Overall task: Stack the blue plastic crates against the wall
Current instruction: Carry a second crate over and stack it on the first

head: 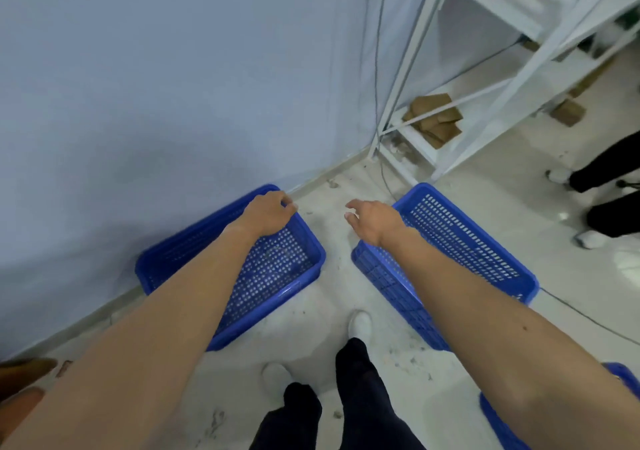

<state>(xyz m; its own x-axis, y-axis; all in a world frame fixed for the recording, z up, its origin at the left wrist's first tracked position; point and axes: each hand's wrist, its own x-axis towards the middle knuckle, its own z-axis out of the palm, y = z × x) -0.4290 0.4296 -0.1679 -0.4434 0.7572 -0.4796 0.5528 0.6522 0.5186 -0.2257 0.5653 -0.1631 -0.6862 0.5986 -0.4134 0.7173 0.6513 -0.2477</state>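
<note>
A blue perforated plastic crate (277,276) lies on the floor against the pale wall (173,86). My left hand (268,212) hovers over its far right corner, fingers curled, holding nothing that I can see. A second blue crate (467,242) rests on the floor to the right, apart from the wall. My right hand (370,219) is above that crate's far left corner with fingers spread and empty. A third blue crate (498,418) shows partly at the bottom right, mostly hidden by my right forearm.
A white metal shelving rack (491,79) with brown cardboard pieces (436,117) stands in the right corner. Another person's dark-trousered legs (609,193) are at the right edge. A cable (588,318) crosses the floor. My own feet (360,325) stand between the two crates.
</note>
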